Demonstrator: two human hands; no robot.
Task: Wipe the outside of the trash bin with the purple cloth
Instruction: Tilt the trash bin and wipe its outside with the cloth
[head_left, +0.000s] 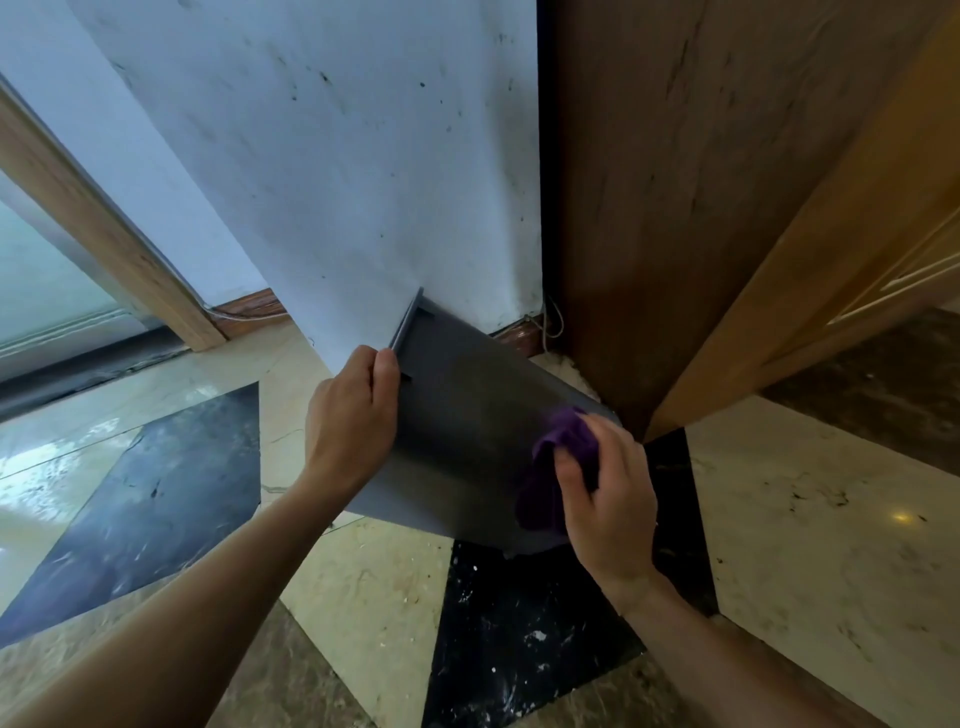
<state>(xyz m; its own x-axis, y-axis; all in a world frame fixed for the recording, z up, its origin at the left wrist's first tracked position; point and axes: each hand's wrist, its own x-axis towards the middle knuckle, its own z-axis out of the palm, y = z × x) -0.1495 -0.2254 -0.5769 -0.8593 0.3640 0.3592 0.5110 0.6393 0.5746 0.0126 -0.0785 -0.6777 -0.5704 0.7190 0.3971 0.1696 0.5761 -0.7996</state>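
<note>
Gripping the rim of the grey trash bin (457, 415), the left hand (350, 415) has its fingers curled over the edge and its thumb on the outer wall; the bin is tipped on its side above the tiled floor (363, 582), rim toward the far left by the white wall (337, 182), base toward the near right; the right hand (608, 499) is clenched around the purple cloth (550, 478), bunched and pressed flat against the bin's outside, close to its base; whether the bin's lower edge touches the floor I can't tell from here; the brown wooden door (675, 208) stands just right of the bin, and pale crumbs dot the black tile (519, 634) beneath it.
</note>
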